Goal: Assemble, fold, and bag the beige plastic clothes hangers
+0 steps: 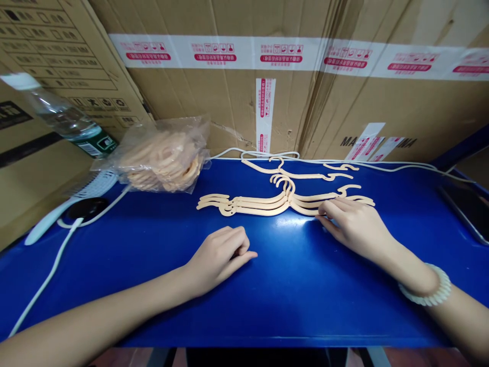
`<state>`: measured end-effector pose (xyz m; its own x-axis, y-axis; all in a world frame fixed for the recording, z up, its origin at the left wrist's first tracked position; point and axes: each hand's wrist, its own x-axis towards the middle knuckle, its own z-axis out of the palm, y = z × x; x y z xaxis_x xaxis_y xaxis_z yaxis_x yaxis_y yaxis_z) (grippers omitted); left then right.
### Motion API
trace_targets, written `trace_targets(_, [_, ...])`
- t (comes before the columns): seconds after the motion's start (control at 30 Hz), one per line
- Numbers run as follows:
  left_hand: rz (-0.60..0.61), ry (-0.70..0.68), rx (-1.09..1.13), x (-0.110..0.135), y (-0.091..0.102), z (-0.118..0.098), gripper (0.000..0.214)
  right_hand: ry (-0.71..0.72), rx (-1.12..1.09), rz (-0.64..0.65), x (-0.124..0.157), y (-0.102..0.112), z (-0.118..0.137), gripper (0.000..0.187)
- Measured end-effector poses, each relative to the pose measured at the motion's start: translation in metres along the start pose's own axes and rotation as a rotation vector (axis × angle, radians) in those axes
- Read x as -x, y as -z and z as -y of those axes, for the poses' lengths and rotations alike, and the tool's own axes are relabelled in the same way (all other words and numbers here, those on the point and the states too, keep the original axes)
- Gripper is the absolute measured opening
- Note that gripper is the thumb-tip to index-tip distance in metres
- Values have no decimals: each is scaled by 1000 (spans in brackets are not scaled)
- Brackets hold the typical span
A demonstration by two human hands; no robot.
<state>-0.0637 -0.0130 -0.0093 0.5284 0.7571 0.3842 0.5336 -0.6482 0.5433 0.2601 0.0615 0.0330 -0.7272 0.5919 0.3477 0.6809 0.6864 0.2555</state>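
Note:
Several beige plastic folding clothes hangers [260, 208] lie overlapped in a stack on the blue table, their hooks pointing away from me. My right hand [353, 224] is closed at the stack's right end, thumb and fingers pinching the arm of the nearest hanger; the fingers cover part of that arm. My left hand [223, 252] rests on the table in front of the stack, fingers curled in and thumb stretched out, with nothing visible in it. Behind the stack, another hanger [305, 176] lies unfolded, with a loose hanger piece [340, 166] beside it.
A clear bag [164, 158] of more hangers sits at the back left. Near it are a water bottle [72, 122], a pale hairbrush [57, 214] and a black round charger [87, 208] with white cable. Cardboard boxes [214, 97] wall the back; a phone [468, 209] lies right.

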Motion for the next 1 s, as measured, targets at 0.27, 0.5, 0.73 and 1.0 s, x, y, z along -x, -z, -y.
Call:
trace_targets(0.27, [7, 95, 103, -4, 3, -1, 15, -15, -123, 43, -1, 3, 4, 22])
trace_targets(0.5, [26, 60, 39, -3, 1, 0, 21, 100, -237, 108, -4, 7, 10, 32])
trace_targets(0.73, [7, 119, 96, -5, 0, 3, 25, 61, -326, 75, -3, 4, 12, 28])
trace_targets(1.0, [-9, 148, 162, -7, 4, -1, 17, 26, -396, 87, -4, 5, 12, 21])
